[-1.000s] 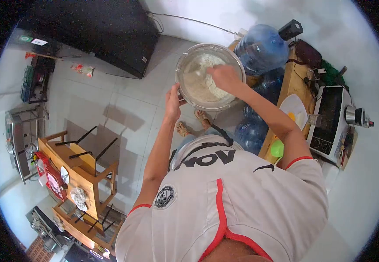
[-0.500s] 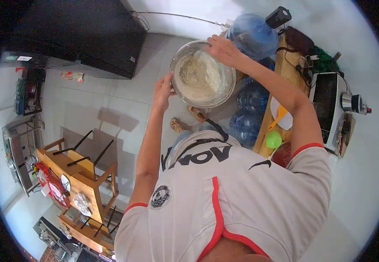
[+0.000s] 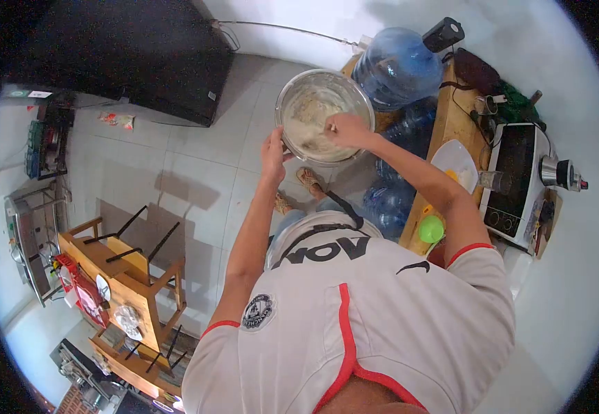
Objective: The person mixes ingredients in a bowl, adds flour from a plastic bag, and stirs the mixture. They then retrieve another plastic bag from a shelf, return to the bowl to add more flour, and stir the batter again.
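A round metal bowl (image 3: 356,93) is held out in front of my body, with a pale floury mixture (image 3: 307,112) inside. My left hand (image 3: 273,153) is closed on the bowl's lower left rim, thumb towards the near side. Inside the bowl, on its lower right, my right hand (image 3: 349,131) reaches into the mixture with curled fingers. The fingertips are partly hidden and blurred, so whatever they grip cannot be made out.
Large blue water bottles (image 3: 397,69) stand right of the bowl. A wooden bench (image 3: 444,121) carries a white dish (image 3: 455,159), a green cup (image 3: 431,228) and a white oven (image 3: 513,179). A wooden table (image 3: 133,303) with upturned stools is left; a black cabinet (image 3: 140,55) is ahead.
My right hand has moved from the bowl's upper right rim down into the mixture. The bowl has shifted slightly right, with my left hand still on its rim.
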Demonstrator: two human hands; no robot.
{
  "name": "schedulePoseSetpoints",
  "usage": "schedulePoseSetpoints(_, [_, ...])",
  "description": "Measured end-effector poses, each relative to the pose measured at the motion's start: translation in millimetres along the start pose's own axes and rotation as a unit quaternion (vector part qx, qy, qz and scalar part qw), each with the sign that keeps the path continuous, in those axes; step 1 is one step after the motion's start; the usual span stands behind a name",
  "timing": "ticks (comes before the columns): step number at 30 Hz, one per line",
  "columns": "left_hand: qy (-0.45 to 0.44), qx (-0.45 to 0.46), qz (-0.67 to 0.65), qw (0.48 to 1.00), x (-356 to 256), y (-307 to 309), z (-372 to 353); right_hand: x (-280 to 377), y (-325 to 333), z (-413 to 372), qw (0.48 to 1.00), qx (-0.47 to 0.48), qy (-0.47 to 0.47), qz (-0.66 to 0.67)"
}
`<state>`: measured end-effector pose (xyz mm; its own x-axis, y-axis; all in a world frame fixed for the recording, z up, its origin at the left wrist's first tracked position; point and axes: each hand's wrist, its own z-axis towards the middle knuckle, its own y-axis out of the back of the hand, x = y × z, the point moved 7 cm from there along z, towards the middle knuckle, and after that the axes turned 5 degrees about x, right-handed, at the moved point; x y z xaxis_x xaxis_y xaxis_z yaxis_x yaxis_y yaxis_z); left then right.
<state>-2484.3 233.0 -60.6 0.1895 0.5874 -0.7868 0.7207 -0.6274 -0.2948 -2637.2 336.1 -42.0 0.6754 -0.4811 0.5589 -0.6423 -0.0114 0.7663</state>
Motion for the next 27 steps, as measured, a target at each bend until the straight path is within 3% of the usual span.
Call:
schedulePoseSetpoints(3, [0.006, 0.003, -0.009, 1.0, 6.5, -4.6, -1.6, -28.8, 16.8, 19.5, 0.993, -0.102, -0.056, -0.033])
schedulePoseSetpoints(6, [0.0, 0.022, -0.004, 1.0, 8.1, -11.2, 0.3, -48.1, 22.9, 18.6, 0.992, -0.097, -0.08, 0.018])
schedulePoseSetpoints(9, [-0.004, 0.029, 0.001, 1.0, 6.5, -13.9, 3.1, -28.8, -4.2, 5.5, 1.0, 0.009, 0.004, 0.014])
schedulePoseSetpoints(12, [-0.001, 0.002, -0.003, 1.0, 12.4, -4.6, 8.1, -24.7, 0.3, -15.5, 0.98, 0.04, 0.028, -0.195])
schedulePoseSetpoints(15, [0.002, -0.014, -0.002, 1.0, 18.6, -0.1, 7.8, -31.8, 43.9, -21.9, 0.964, -0.038, -0.039, -0.261])
schedulePoseSetpoints(18, [-0.002, 0.008, -0.012, 1.0, 11.0, -6.7, 3.1, -16.7, 57.0, -11.1, 0.965, -0.146, -0.022, -0.217])
schedulePoseSetpoints(24, [0.004, 0.008, -0.019, 1.0, 9.2, -8.2, 7.0, 0.4, 37.8, -25.7, 0.971, -0.052, 0.086, -0.217])
schedulePoseSetpoints(27, [0.006, 0.018, -0.011, 1.0, 8.4, -13.6, 3.3, -12.4, 67.1, -23.4, 0.966, -0.101, 0.016, -0.238])
